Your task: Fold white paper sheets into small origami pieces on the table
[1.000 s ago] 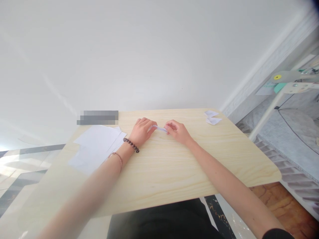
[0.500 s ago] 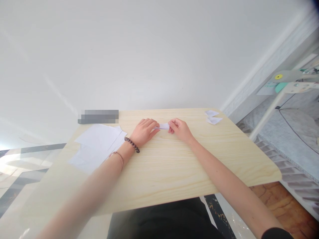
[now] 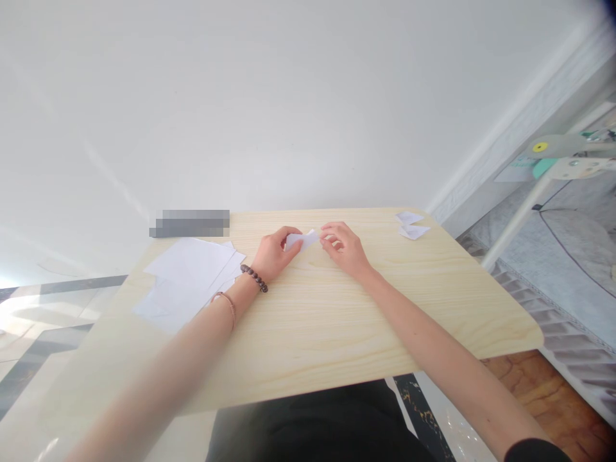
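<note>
A small folded piece of white paper (image 3: 300, 240) is held just above the light wooden table (image 3: 337, 321), near its far edge. My left hand (image 3: 274, 253), with a bead bracelet on the wrist, is closed and pinches the paper's left end. My right hand (image 3: 344, 247) has its fingers curled, and their tips pinch the paper's right end.
A loose stack of white paper sheets (image 3: 185, 279) lies at the table's left. Two small folded paper pieces (image 3: 410, 225) sit at the far right corner. A white wall rises behind the table. A metal stand (image 3: 529, 205) and grey fabric are on the right.
The paper lay as a flat narrow strip between my fingers; now it is lifted and turned, showing a wider folded face. Both hands shifted slightly.
</note>
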